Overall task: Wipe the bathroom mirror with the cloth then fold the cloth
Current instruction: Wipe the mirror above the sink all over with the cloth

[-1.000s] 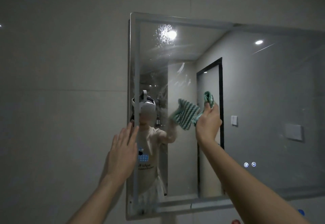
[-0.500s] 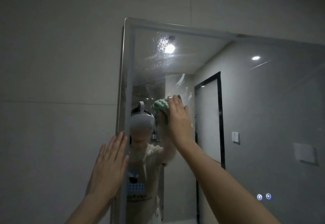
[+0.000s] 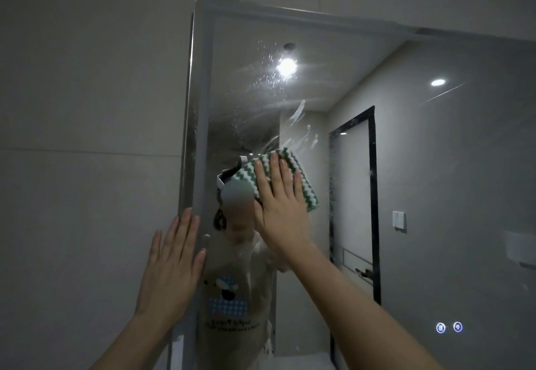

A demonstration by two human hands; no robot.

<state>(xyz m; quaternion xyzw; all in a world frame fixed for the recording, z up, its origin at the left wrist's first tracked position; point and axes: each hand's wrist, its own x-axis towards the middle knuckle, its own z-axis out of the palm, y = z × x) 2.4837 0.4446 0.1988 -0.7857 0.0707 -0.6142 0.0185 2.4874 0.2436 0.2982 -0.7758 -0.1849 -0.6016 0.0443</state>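
Pressing cloth (image 3: 293, 179), soft and limp, flat-palmed under my right hand (image 3: 280, 204) against mirror (image 3: 435, 166); left hand (image 3: 171, 265) splayed, empty, at mirror's left edge.

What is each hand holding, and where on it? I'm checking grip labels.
The right hand presses the green-and-white cloth flat against the mirror, palm over its middle. The left hand holds nothing, flat at the mirror's left edge.
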